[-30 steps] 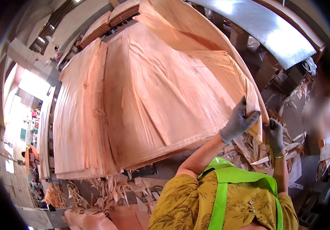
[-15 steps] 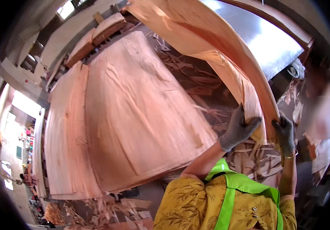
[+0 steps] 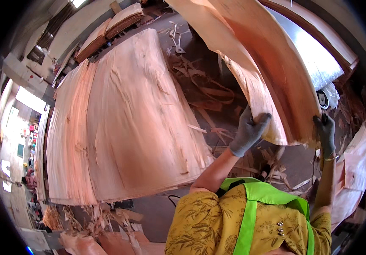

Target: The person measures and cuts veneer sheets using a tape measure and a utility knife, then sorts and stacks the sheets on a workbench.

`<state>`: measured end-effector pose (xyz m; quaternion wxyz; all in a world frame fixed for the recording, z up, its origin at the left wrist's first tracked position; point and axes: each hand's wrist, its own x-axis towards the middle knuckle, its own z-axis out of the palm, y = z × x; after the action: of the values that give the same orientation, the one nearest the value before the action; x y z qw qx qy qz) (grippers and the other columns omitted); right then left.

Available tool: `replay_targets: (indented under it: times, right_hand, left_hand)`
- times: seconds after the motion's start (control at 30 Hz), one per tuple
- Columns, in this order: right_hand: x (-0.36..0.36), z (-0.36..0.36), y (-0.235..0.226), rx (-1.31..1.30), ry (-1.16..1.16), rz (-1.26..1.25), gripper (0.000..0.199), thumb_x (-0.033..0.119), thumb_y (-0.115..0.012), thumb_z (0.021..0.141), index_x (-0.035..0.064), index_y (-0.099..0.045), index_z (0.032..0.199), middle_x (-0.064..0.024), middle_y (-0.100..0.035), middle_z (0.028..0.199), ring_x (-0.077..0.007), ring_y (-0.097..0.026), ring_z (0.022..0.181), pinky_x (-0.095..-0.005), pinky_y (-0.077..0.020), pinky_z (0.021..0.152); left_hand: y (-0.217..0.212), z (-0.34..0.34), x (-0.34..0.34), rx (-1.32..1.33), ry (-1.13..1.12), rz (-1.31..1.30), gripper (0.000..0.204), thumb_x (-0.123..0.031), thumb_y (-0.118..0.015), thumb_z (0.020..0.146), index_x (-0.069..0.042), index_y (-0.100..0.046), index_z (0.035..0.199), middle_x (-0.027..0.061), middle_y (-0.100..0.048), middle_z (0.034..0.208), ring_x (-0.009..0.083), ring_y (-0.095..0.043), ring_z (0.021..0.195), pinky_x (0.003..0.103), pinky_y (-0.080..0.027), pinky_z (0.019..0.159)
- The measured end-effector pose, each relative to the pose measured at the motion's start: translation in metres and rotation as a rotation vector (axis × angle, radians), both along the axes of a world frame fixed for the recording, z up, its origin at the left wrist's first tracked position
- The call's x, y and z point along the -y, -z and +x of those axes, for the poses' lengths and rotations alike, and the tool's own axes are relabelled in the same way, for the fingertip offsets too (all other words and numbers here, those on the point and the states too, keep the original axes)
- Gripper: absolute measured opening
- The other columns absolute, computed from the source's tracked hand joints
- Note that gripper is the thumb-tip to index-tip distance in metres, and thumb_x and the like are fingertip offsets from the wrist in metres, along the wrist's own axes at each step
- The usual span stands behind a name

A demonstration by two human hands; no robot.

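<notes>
A long, thin sheet of wood veneer [image 3: 272, 72] hangs curved between my hands, its far end running out past the top edge of the view. My left hand [image 3: 250, 132], in a grey glove, grips the near left corner with the thumb on top. At the near right corner my right hand [image 3: 325, 132], gloved in grey too, pinches the edge. The sheet sags into a trough between them. To the left lies a broad, low stack of pale pinkish veneer sheets [image 3: 136, 123], apart from the held sheet.
A shiny metal-topped table [image 3: 308, 46] stands at the far right, with a veneer stack [image 3: 319, 25] behind it. Veneer scraps [image 3: 208, 91] litter the floor. More sheets [image 3: 355, 170] lie at right, and smaller stacks [image 3: 121, 19] at the far left.
The held veneer has swung right and its near end has opened wider. My hands have moved farther apart and slightly away from me. The big stack now appears a little farther left.
</notes>
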<state>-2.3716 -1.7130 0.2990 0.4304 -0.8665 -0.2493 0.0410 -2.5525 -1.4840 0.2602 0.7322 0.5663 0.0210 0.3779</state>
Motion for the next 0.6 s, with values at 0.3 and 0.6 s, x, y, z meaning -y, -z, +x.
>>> replay_targets:
  times: [0.3,0.6]
  right_hand:
    - [0.051,0.24,0.035,0.062,-0.133,0.079,0.027,0.012,-0.062,0.084,0.008,-0.044,0.064,0.0068,-0.035,0.061,-0.0065,-0.032,0.057,-0.0253,-0.027,0.049]
    - [0.054,0.441,0.09,-0.079,-0.137,-0.01,0.023,0.014,-0.061,0.088,-0.005,-0.064,0.101,0.0025,-0.057,0.086,-0.0059,-0.046,0.075,-0.0212,-0.0416,0.068]
  left_hand:
    - [0.049,0.15,0.057,-0.222,-0.292,-0.231,0.017,-0.019,-0.061,0.087,-0.002,-0.064,0.083,-0.0077,-0.055,0.077,0.0019,-0.048,0.071,0.02,-0.039,0.061]
    - [0.125,0.288,0.066,-0.342,-0.423,-0.405,0.021,-0.022,-0.061,0.087,-0.002,-0.065,0.093,-0.0041,-0.058,0.078,0.0041,-0.051,0.07,0.021,-0.041,0.059]
